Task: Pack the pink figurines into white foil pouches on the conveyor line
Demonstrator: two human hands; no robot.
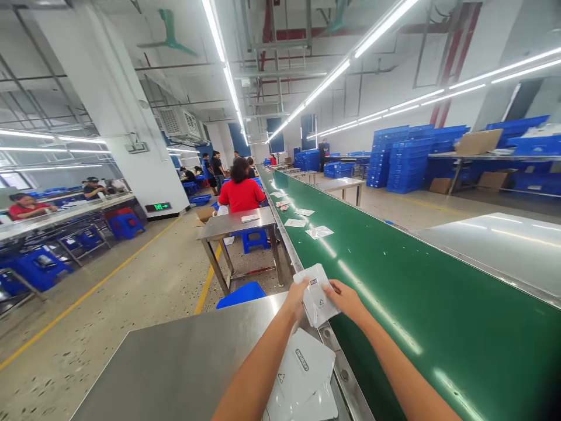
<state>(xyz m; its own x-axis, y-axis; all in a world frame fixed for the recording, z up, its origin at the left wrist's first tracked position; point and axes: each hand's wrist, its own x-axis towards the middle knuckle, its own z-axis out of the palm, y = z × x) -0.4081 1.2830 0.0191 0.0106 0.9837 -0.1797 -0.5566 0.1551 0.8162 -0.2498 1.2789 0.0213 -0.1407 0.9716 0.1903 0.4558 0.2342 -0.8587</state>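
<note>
Nearest to me, a loose pile of flat white plastic pouches with grey printing [302, 374] lies on the brushed stainless steel worktable [175, 362], right against its far edge, partly under my left forearm. That edge meets the bolted metal side rail [339, 365] of the long green conveyor belt [416, 304].

Just beyond the pile, both hands meet over the rail. My left hand [295, 299] and right hand [346, 298] hold one small clear plastic pouch with a white insert [316, 295] between them, fingers closed on its left and right edges. The pouch is tilted, raised clear of table and belt, directly above the rail line.

Room for movement: the belt surface to the right of the hands is bare green out to its far rail. The worktable surface to the left of my arms shows bare steel to its left edge.

Farther along, several flat clear packets [319, 232] lie scattered on the belt near its left side, well apart from the hands. A second steel table [236, 225] stands beside the belt with a blue plastic stool [241, 294] before it. A seated person in a red shirt [241, 193] works beyond. Stacked blue plastic crates [405, 158] line the far right wall.
</note>
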